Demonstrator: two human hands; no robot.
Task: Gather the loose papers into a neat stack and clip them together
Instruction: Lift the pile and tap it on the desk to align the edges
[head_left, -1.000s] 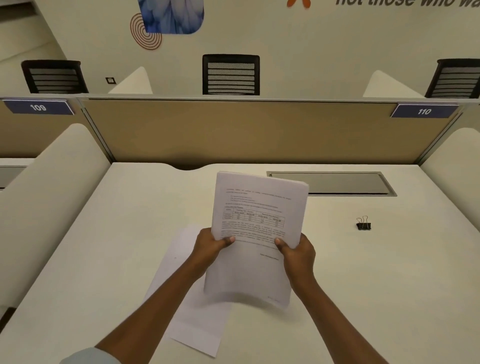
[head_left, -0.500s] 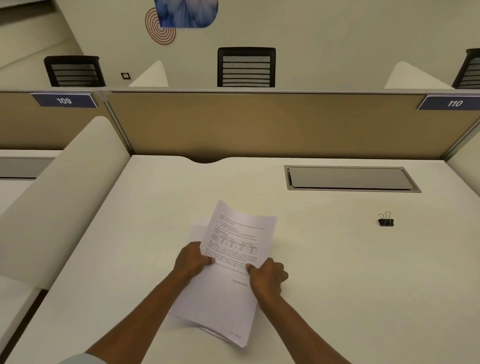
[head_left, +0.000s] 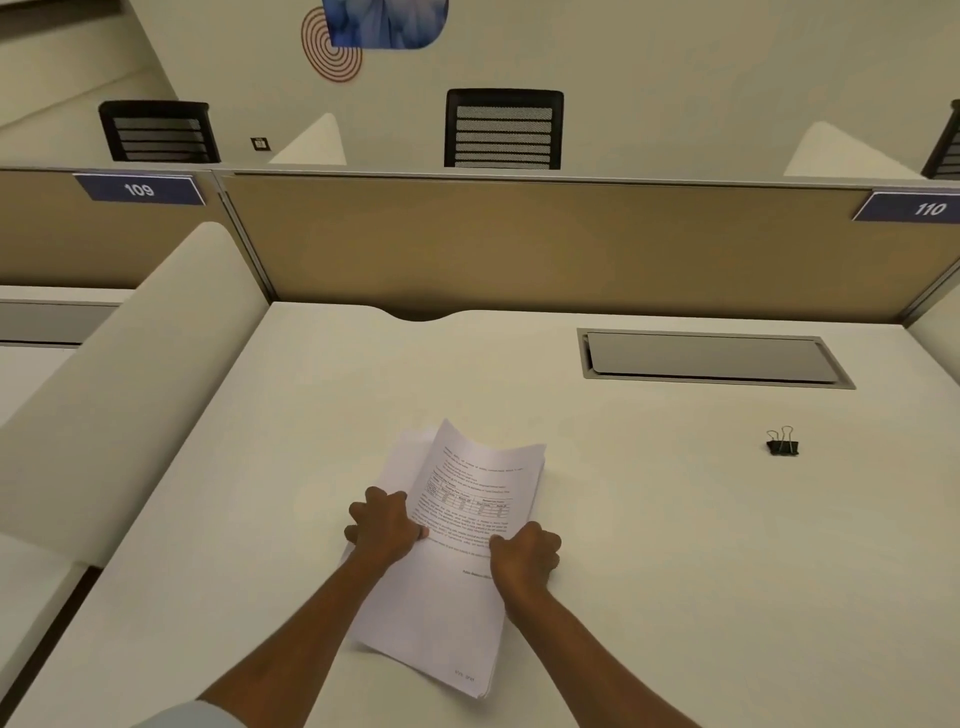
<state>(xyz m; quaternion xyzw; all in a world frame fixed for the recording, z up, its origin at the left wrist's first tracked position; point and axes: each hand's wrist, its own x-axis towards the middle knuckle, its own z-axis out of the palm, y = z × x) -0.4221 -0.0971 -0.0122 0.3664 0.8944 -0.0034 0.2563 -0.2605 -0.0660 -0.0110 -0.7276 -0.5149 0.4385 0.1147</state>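
A stack of white printed papers (head_left: 457, 582) lies on the desk (head_left: 675, 545), turned slightly clockwise, with one lower sheet peeking out at its far left corner. My left hand (head_left: 384, 527) grips the stack's left edge, thumb on top. At the right edge, my right hand (head_left: 524, 558) grips the stack the same way. A black binder clip (head_left: 782, 444) sits alone on the desk, well to the right of the papers.
A grey cable flap (head_left: 711, 358) is set into the desk at the back right. A tan divider panel (head_left: 519, 244) closes the far edge, and a white side partition (head_left: 119, 374) rises on the left. Black chairs stand beyond the divider.
The stack was held upright above a loose sheet; both hands have lowered it flat onto the desk, covering that sheet. The view has shifted left.
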